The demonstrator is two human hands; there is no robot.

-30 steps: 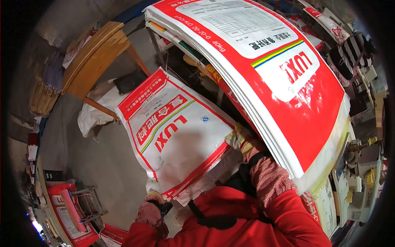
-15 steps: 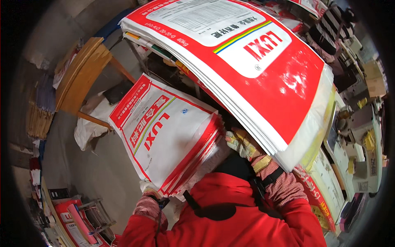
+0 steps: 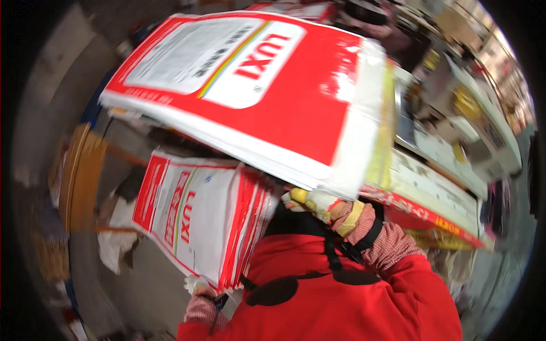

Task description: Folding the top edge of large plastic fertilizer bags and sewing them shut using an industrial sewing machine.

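Note:
In front of my body slants a small stack of red-and-white printed sacks (image 3: 207, 219), its layered red-edged ends fanned toward me. My left hand (image 3: 198, 286), in a pale glove, is closed at the stack's lower corner. At the opposite corner my right hand (image 3: 313, 206), in a white and yellow glove, has its fingers curled against the layered edge; part of its grip is hidden. Just beyond that hand lies a larger, flat pile of red-and-white sacks (image 3: 296, 125), whose near edge overhangs close to my fingers. Motion blurs some edges.
A wooden chair (image 3: 79, 179) stands at the left beside a crumpled white sack (image 3: 116, 241). To the right are pale sewing-machine-like equipment (image 3: 469, 136) and a long white tabletop (image 3: 435, 184) with red and yellow sacking below it.
The view has swung, so the large pile and chair sit farther left and more of the equipment shows. The small stack has shifted left and down in view, with both hands still at its corners.

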